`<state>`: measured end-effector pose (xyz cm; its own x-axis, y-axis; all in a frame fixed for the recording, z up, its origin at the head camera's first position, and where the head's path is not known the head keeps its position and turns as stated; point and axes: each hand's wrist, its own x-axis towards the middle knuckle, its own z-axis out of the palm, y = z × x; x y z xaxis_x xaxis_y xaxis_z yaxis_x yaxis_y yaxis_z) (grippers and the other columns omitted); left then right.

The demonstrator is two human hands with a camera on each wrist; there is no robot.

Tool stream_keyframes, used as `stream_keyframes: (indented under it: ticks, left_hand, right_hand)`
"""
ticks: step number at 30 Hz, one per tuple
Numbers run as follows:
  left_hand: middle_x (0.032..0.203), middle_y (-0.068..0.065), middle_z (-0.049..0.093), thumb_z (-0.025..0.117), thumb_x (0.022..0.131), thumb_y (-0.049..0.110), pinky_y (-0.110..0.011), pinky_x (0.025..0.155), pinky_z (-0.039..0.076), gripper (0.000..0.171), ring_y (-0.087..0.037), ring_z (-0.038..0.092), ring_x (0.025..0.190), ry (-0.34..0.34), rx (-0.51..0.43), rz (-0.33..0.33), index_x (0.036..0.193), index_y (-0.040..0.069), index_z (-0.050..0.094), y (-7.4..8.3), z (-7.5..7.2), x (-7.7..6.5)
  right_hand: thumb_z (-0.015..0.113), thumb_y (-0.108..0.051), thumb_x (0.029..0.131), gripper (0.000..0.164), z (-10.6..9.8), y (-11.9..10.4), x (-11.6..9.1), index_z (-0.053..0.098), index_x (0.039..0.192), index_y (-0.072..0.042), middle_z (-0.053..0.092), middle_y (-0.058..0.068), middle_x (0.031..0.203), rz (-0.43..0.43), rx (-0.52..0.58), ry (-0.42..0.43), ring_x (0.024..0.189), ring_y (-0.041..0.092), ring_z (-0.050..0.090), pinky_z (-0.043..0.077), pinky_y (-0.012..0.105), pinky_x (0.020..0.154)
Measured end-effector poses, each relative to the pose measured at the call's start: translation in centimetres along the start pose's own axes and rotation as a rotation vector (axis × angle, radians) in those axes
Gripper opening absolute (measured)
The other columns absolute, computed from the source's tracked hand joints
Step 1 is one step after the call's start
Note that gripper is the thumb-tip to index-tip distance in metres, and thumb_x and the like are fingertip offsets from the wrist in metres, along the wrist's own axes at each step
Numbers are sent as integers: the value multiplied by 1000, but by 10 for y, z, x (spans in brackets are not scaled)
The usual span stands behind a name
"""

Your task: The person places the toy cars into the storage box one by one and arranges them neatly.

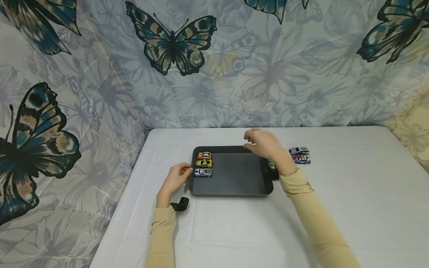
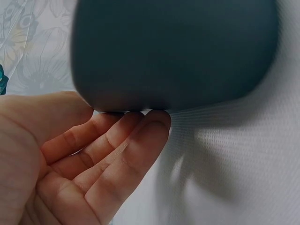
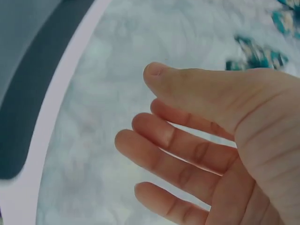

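Observation:
A dark grey baking tray [image 1: 234, 175] lies on the table. Three toy cars line its left side: an orange one [image 1: 204, 155], a yellow one [image 1: 204, 163] and a white one [image 1: 203, 172]. My left hand [image 1: 175, 178] is at the tray's left edge. In the left wrist view its fingertips [image 2: 157, 117] touch the outside of the tray wall [image 2: 178, 56]. Above the far right corner of the tray is my right hand [image 1: 264, 143], with nothing between its parted thumb and fingers [image 3: 178, 145]. Another toy car [image 1: 271, 164] shows partly behind my right wrist.
Right of the tray, a silver toy car [image 1: 299, 150] and a purple one [image 1: 301, 159] stand side by side on the white tablecloth [image 1: 355, 193]. A butterfly-print cloth [image 1: 275, 89] hangs behind the table. A black wrist camera [image 1: 181, 204] sits at my left wrist.

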<state>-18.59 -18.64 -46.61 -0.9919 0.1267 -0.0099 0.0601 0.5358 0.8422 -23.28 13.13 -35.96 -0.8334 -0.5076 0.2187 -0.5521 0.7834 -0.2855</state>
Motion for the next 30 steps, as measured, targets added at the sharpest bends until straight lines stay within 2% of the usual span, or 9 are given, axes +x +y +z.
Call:
stream_keyframes:
  ticks: [6,9,20,23,26,30]
  left_hand:
    - [90,-11,64,56,93,13,-27,61,50,23,-18,61,72,-3,4,-24,109,-4,62,0,0,-1]
    - [89,-12,63,57,93,12,-27,60,50,23,-18,61,72,-2,6,-12,108,-5,61,-1,0,-1]
    - [90,-11,63,56,93,13,-27,60,50,24,-16,60,72,-10,6,-19,109,-4,61,-1,0,0]
    - [88,-11,63,56,93,14,-27,60,50,25,-16,60,70,-7,-6,12,108,-5,61,-2,0,-1]
    - [85,-11,62,56,94,17,-27,57,50,28,-15,59,67,-1,-17,71,106,-8,60,-3,-1,-3]
    - [85,-11,62,56,94,17,-28,57,50,28,-15,59,67,-1,-13,70,106,-8,60,-3,-2,-3]
  right_hand:
    - [68,-14,84,19,-16,36,-28,64,98,-2,64,12,88,89,38,12,82,27,60,48,42,69]
    - [66,-12,85,19,-19,51,-44,63,99,0,64,14,89,122,56,14,82,28,60,47,44,70]
    - [66,-8,83,20,-18,109,-95,63,97,7,63,17,87,220,64,-3,80,32,60,47,48,69]
    - [68,-7,82,22,-18,120,-105,63,97,8,63,20,89,228,56,2,81,33,59,47,49,70]
    - [68,-6,80,22,-18,129,-112,63,97,8,63,21,89,238,52,1,81,34,59,46,50,70]
    - [67,-5,80,23,-14,138,-118,63,97,9,62,21,89,247,46,-34,82,36,58,46,51,70]
